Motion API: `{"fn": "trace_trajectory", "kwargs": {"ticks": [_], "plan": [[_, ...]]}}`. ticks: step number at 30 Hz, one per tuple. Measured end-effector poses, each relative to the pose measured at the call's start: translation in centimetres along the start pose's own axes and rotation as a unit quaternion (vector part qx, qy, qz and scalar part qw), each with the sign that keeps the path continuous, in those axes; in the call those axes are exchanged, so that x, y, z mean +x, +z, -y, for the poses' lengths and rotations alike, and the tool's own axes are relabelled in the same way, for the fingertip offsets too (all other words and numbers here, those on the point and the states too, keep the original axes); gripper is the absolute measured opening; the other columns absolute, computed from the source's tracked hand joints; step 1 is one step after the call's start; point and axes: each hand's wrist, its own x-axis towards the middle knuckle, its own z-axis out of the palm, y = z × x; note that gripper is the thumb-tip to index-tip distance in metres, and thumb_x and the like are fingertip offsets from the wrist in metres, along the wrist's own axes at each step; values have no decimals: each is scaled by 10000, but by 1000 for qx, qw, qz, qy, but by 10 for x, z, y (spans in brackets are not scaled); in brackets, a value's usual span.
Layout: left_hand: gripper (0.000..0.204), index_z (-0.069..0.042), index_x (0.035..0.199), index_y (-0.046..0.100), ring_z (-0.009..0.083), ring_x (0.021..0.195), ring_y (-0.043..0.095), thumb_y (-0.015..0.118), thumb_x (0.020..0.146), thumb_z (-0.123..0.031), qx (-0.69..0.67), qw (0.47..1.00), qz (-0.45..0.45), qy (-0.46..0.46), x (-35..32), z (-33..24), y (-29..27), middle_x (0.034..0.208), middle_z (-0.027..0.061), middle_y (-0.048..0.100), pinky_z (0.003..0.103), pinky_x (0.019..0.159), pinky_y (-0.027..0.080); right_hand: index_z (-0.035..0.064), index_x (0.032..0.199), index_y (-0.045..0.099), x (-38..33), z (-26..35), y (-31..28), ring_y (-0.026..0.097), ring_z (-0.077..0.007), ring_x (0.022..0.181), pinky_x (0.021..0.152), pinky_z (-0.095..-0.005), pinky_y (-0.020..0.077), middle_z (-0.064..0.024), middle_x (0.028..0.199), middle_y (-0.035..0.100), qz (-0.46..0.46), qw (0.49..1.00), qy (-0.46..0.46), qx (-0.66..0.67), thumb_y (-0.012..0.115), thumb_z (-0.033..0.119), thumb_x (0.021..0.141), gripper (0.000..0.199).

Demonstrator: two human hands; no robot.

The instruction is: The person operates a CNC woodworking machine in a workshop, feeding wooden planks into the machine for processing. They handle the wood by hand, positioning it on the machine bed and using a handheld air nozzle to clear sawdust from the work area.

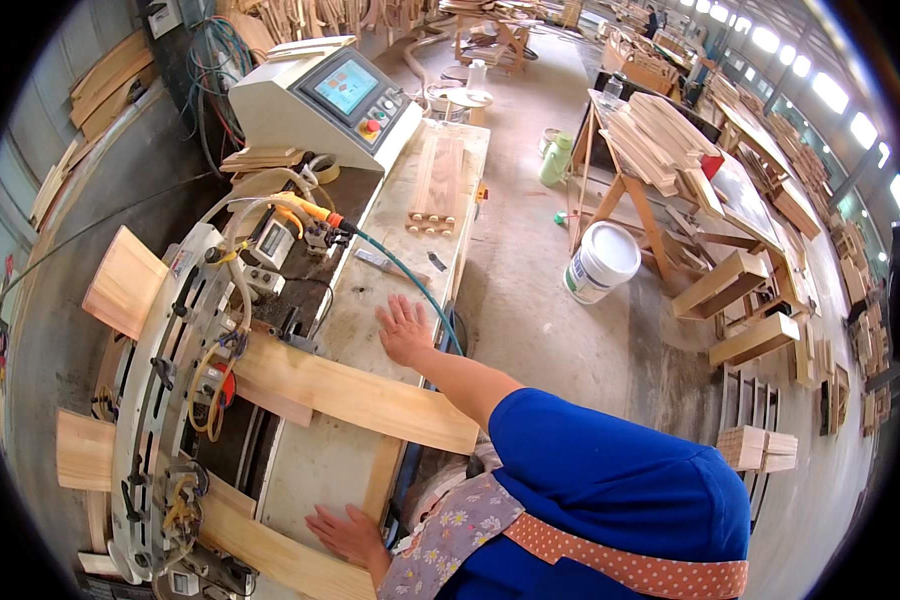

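My right hand (405, 330) lies palm down on the pale worktop of a machine, fingers spread, holding nothing. Just beside it are a flat scraper-like tool (385, 265) and a teal hose (400, 268). My left hand (350, 535), also flat with fingers apart, rests on the worktop (315, 470) lower in the view. Between my hands a wide wooden board (370, 395) runs from the machine's clamping frame (150, 430) towards me. A second board (280, 555) lies beyond my left hand, its near end cut off by the view.
A control panel (345, 90) with a lit screen stands at the worktop's far end. Near it lie several stacked wood strips (438, 180). An orange-handled air gun (310, 208) rests on the machine. A white bucket (605, 258) and a green flask (555, 160) stand on the floor.
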Motion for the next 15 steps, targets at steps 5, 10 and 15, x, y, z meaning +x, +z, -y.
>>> {"fn": "trace_trajectory", "kwargs": {"ticks": [5,10,15], "plan": [[614,-6,1422,380,406,1408,278,534,904,-299,5,1000,-6,14,-1,5,3,1514,276,289,491,1131,262,184,1514,294,-6,8,1,66,-265,1501,1194,-502,38,-97,1617,141,-25,999,15,-17,322,393,985,569],[621,-12,1431,370,405,1407,281,536,908,-302,17,999,-23,21,0,10,13,1516,276,286,493,1129,267,181,1511,302,-9,14,-3,81,-270,1498,1190,-507,42,-106,1612,155,-35,999,15,-13,352,408,973,586],[626,-20,1441,364,418,1403,282,548,914,-302,19,1000,-10,22,-1,12,17,1511,288,286,494,1136,262,168,1504,312,-10,8,-2,104,-286,1492,1188,-511,57,-117,1607,169,-51,999,14,-15,376,420,966,598]]}}
